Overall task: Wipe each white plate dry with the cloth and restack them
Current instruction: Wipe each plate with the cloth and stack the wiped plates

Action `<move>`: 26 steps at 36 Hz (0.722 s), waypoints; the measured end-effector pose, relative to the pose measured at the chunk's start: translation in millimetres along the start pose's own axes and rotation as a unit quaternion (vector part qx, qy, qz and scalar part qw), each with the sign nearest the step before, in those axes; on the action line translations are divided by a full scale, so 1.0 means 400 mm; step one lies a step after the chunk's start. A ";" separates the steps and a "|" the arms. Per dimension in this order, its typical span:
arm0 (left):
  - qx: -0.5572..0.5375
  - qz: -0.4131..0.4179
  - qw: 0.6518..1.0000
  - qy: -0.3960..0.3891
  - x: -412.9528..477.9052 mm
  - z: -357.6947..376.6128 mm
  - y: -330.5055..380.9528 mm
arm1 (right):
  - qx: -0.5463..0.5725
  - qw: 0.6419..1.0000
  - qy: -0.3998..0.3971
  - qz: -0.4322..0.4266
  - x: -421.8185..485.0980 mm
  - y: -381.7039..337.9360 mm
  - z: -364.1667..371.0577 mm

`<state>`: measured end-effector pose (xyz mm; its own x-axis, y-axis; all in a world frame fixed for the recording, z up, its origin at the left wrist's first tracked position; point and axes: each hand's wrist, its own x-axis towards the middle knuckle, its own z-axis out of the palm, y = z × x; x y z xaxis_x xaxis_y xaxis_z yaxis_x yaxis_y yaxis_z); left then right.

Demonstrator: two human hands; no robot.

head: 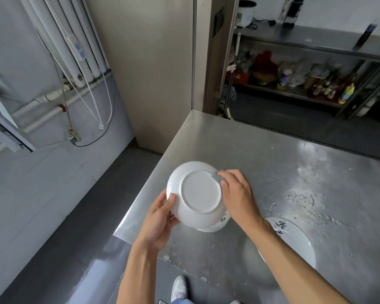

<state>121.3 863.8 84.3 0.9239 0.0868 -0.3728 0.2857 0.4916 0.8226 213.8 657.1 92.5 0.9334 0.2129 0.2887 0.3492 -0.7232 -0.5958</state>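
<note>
I hold a white plate [198,194] tilted with its underside facing me, above the near left corner of the steel table [272,167]. My left hand [160,218] grips its lower left rim. My right hand [237,194] presses a small grey cloth [217,175] against the plate's upper right rim. Beneath the held plate, another white plate [217,224] with black writing rests on the table, mostly hidden. A third white plate [298,240] with black writing lies to the right, partly covered by my right forearm.
Water drops and smears [303,200] mark the table at the right. The table's left edge [140,198] drops to a grey floor. My shoe [179,288] shows below. A steel shelf [305,88] with bottles stands beyond the table.
</note>
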 end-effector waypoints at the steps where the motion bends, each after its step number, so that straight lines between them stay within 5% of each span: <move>1: 0.017 -0.001 1.000 -0.010 -0.002 0.004 0.001 | 0.001 1.000 0.001 0.004 0.008 -0.004 -0.003; 6: 0.081 0.001 0.996 -0.042 -0.005 0.024 -0.002 | 0.008 0.999 -0.009 -0.031 0.033 -0.050 -0.012; 14: 0.094 0.003 0.995 -0.023 0.004 0.066 -0.016 | -0.023 0.971 -0.112 -0.210 0.015 -0.127 0.003; 22: -0.030 -0.001 0.996 0.084 0.021 0.059 -0.020 | -0.018 0.988 -0.038 -0.149 -0.061 -0.078 -0.005; 26: -0.085 0.010 0.986 0.140 0.032 0.056 -0.004 | -0.078 0.982 -0.079 -0.155 -0.086 -0.044 -0.015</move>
<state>138.3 844.6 88.0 0.8150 0.3229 -0.4811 0.1988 0.6242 0.7556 174.8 658.7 97.4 0.7897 0.5286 0.3114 0.6132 -0.6973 -0.3712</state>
